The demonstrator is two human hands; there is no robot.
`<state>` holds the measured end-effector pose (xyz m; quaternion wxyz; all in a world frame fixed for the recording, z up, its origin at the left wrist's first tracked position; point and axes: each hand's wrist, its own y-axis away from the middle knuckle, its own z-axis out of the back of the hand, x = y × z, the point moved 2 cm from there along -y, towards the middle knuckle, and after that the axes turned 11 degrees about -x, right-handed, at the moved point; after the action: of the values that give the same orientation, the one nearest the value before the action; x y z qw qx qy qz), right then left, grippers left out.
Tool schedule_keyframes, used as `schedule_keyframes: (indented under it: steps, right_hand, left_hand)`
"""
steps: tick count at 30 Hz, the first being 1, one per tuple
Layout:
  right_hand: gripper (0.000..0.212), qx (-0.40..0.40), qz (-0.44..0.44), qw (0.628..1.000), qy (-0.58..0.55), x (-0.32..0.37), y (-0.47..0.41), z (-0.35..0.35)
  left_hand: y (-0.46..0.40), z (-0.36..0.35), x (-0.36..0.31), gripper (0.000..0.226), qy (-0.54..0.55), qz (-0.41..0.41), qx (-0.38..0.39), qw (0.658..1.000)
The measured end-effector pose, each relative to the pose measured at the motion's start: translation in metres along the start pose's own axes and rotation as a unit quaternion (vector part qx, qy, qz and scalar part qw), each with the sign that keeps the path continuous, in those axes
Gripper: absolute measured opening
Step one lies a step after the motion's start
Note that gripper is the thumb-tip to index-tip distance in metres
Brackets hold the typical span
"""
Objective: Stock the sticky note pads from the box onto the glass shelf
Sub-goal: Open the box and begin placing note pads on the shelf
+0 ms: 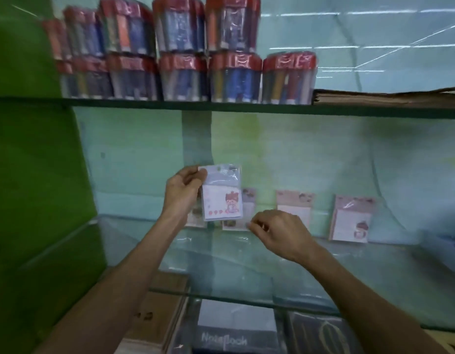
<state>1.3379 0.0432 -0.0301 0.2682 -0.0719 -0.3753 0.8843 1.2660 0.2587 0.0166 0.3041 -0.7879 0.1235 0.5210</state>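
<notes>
sticky note pad point(222, 192) upright, long axis vertical, pinched by left hand point(181, 191) fingers; right hand point(275, 232) fingers curled, holding nothing clear

Two bare forearms and hands showing, nothing worn on them

The left hand point(181, 191) and right hand point(277, 232) are showing no rings, gloves or watch, and both wrists are appearing free of bands. Both forearms are running bare all the way to the bottom edge of the frame, with no sleeve showing anywhere. The fingernails are looking short, though blur is hiding finer detail.
</notes>
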Motion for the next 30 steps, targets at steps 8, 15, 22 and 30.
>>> schedule_keyframes:
  steps: [8, 15, 22, 30]
  right_hand:
    - [0.032, -0.021, 0.054, 0.998, -0.002, 0.031, -0.019, -0.023]
    - [0.032, 0.001, 0.039, 0.999, -0.022, 0.037, -0.024, -0.032]
    - [0.038, 0.013, 0.023, 1.0, -0.01, 0.031, -0.02, -0.033]
    - [0.037, -0.002, -0.03, 0.999, 0.016, 0.001, -0.001, -0.004]
  left_hand:
    - [-0.033, 0.058, 0.027, 0.003, -0.107, -0.06, -0.026, 0.992]
    - [-0.038, 0.068, 0.035, 0.014, -0.197, -0.117, -0.047, 0.972]
    - [-0.043, 0.069, 0.039, 0.025, -0.205, -0.093, -0.055, 0.973]
    - [-0.003, 0.03, 0.016, 0.014, -0.139, -0.173, -0.058, 0.973]
